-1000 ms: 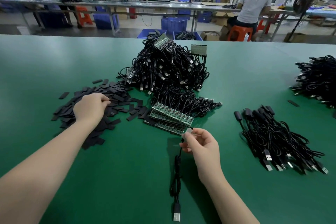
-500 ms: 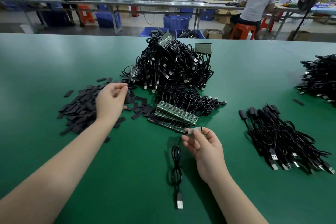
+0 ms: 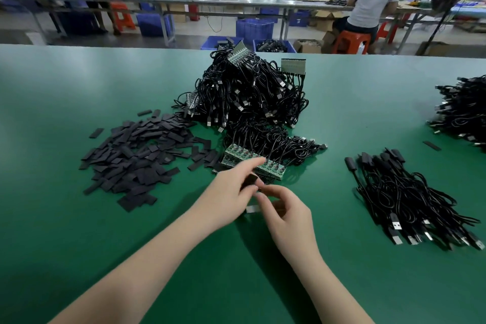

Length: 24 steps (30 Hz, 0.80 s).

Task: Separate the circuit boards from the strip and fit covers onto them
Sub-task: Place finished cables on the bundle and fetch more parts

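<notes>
- Just below the middle of the view, both hands meet over the green table (image 3: 79, 218), with the fingertips close together.
- Left hand (image 3: 231, 193) comes in from 7 o'clock; its thumb and forefinger pinch a small black cover (image 3: 249, 181), held tilted just above the right hand's fingers.
- Right hand (image 3: 285, 214) comes in from 5 o'clock with its fingers curled in a pinch; what they hold is mostly hidden, so I cannot tell if it is a separated board.
- A pale, blurred bit (image 3: 253, 209) shows under the hands; what it is cannot be made out.
- Directly at 12 o'clock of the hands lies the strip of circuit boards (image 3: 271, 166), green, stacked on further strips, with black leads running from it up into the cable heap.
- Loose covers (image 3: 136, 155) lie scattered in a flat pile at 10 o'clock of the hands, near the strip's left end.
- The big heap of tangled black USB cables (image 3: 249, 95) rises at 12 o'clock, beyond the strip, with more board strips (image 3: 293, 66) poking out of its top.
- A tidier bundle of cables (image 3: 410, 200) lies at 3 o'clock, well apart from the hands.
- Another cable pile (image 3: 462, 110) sits at 2 o'clock by the right edge.
- Beyond the table, at 1 o'clock, a seated person (image 3: 373, 0) faces away on an orange stool (image 3: 351, 41).
</notes>
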Available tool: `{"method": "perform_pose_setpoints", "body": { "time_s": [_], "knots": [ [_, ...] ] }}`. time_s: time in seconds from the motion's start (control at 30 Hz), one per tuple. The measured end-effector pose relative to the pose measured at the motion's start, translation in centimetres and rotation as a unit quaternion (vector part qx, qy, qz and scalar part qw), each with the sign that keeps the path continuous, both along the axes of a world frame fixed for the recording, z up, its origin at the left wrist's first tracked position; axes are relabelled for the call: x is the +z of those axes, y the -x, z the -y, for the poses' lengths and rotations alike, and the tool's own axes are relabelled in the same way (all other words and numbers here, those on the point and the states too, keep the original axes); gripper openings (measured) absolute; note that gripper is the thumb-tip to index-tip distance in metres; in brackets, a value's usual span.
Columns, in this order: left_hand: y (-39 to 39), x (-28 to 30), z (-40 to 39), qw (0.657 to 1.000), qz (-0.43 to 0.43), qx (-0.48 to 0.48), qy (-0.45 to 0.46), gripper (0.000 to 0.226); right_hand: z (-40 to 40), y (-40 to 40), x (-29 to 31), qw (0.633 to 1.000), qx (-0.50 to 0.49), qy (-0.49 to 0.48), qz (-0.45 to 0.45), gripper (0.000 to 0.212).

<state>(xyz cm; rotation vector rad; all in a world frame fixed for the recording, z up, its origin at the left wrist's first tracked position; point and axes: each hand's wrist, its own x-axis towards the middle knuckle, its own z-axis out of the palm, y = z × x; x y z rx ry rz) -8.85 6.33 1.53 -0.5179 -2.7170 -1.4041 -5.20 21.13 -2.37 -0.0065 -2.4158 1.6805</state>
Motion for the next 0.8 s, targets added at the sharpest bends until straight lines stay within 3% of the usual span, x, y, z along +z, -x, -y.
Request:
{"method": "perform_pose_setpoints", "body": {
  "time_s": [0.1,0.23,0.43,0.53,0.63,0.8],
  "knots": [
    [-0.3,0.3,-0.1,0.992,-0.064,-0.023,0.105,0.063,-0.4,-0.1,0.7,0.999,0.006,0.053,0.001,0.008],
    [-0.6,0.6,-0.5,0.976,-0.066,-0.033,0.203,0.074,-0.3,-0.2,1.2,0.995,0.0,0.102,0.018,0.004],
    [-1.8,-0.5,-1.0,0.969,-0.093,-0.028,0.227,0.085,-0.2,-0.3,1.2,0.992,-0.005,0.129,0.013,0.016],
    [-1.7,-0.9,-1.1,0.983,-0.058,-0.018,0.176,0.081,-0.2,-0.2,1.1,0.983,0.011,0.178,0.04,0.009],
    [-1.5,-0.7,-0.8,0.999,0.035,-0.011,0.017,0.066,-0.5,0.1,1.1,0.977,0.004,0.208,0.056,0.013],
    [-0.9,0.0,-0.1,0.987,0.134,0.019,-0.088,0.051,-0.6,0.1,1.4,0.969,0.027,0.24,0.048,0.021]
  ]
}}
